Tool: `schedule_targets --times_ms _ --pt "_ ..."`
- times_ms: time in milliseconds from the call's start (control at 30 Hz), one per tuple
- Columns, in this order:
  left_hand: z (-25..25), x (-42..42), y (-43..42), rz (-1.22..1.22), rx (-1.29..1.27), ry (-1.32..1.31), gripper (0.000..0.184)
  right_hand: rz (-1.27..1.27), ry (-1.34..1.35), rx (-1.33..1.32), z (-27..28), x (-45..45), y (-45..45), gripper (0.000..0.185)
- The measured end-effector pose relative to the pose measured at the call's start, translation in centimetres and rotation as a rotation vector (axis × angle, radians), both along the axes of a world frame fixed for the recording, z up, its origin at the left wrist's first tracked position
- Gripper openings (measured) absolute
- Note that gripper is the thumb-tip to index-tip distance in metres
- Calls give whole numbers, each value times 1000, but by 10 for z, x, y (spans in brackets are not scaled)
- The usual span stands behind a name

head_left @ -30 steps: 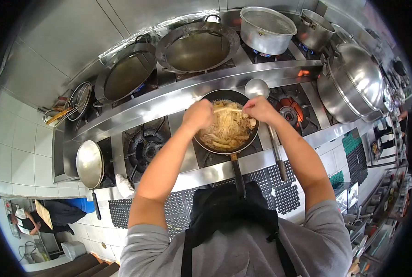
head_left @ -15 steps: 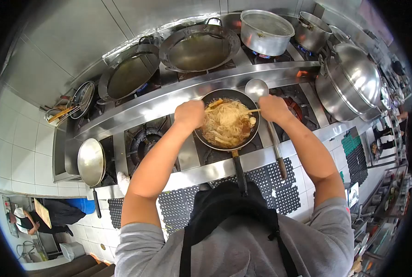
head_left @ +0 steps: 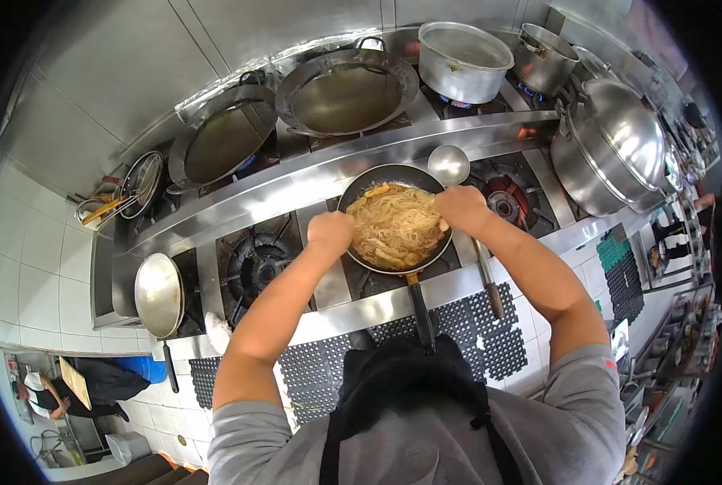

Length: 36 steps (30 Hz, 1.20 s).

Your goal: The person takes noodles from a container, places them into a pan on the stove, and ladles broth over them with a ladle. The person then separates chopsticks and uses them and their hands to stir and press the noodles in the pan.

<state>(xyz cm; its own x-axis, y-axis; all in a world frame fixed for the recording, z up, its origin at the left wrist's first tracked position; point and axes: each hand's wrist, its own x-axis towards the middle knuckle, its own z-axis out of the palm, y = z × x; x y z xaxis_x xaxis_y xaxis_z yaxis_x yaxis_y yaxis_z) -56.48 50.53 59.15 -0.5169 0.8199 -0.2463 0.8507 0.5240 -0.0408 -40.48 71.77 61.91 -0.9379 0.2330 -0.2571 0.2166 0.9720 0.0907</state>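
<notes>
A black frying pan point(head_left: 343, 202) full of noodles point(head_left: 397, 222) in brown sauce sits on the front burner before me, its handle pointing toward my body. My left hand point(head_left: 331, 233) is closed at the pan's left rim, and my right hand point(head_left: 463, 208) is closed over its right rim. Each fist grips a thin wooden chopstick; both sticks are mostly hidden now by my fingers and the noodles. Right of the pan lies a long-handled ladle point(head_left: 448, 166), its bowl up and its handle running beneath my right wrist.
Behind stand two dark woks point(head_left: 341, 97) with liquid, an aluminium pot point(head_left: 464, 65) and a smaller pot point(head_left: 545, 61) over blue flames. A large lidded steamer point(head_left: 612, 145) is at right. Another pan point(head_left: 159, 295) sits at far left. A person point(head_left: 50, 392) stands at lower left.
Both hands have moved slightly down, and the right has shifted left over the pan's rim. The raised mound of noodles has settled and spread across the pan.
</notes>
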Motion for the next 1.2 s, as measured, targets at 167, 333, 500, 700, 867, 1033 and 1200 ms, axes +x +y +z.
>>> schedule_targets --times_ms 167,333,500,700,867,1033,1200 --pt "-7 22 43 21 160 -1 20 -47 285 -80 -2 -36 -36 19" --pt "-23 30 28 -10 -34 -26 21 9 100 -122 -39 -22 -20 20" --pt "1 15 5 37 136 51 17 -54 34 -38 16 -5 -20 19" --pt "5 51 -25 226 475 -236 16 -195 486 -264 -12 40 -58 17" --pt "-42 76 -74 392 837 -428 16 -386 545 -473 -68 117 -58 9" --pt "-72 81 -99 544 1126 -499 10 -504 412 -356 -56 133 -67 12" --pt "-83 92 -106 625 1304 -701 12 -654 327 -489 -63 130 -73 15"
